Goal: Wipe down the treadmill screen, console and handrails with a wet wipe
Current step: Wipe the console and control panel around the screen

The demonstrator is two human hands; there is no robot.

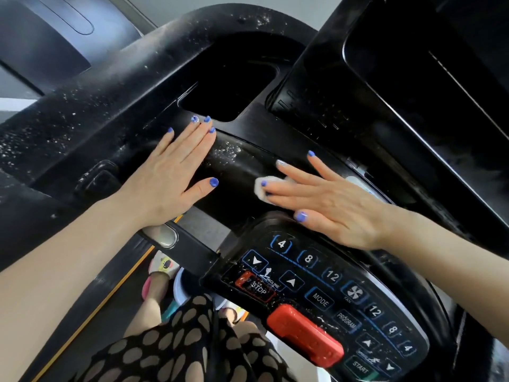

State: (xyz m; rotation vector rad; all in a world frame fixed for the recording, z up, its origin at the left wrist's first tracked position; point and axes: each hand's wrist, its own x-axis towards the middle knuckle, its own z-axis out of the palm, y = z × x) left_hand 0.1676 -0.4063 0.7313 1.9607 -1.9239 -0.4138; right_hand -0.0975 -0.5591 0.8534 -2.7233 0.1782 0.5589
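Note:
A black treadmill console [242,161] fills the view, tilted, with wet streaks and white specks on it. My left hand [170,175] lies flat on the console's curved front bar, fingers straight. My right hand [330,199] presses a small white wet wipe [260,188] onto the same bar with straight fingers, just right of the left hand. The wipe shows only at my fingertips. Below my right hand sits the button panel [325,293] with numbered keys. The dark screen [429,78] rises at the upper right. A dusty black handrail [115,86] curves across the upper left.
A red safety key block [305,334] and a red STOP button [256,286] sit on the panel. A dark recessed tray [234,86] opens behind my left hand. Below are the treadmill belt with a yellow stripe [110,296], my spotted dress and slippered feet.

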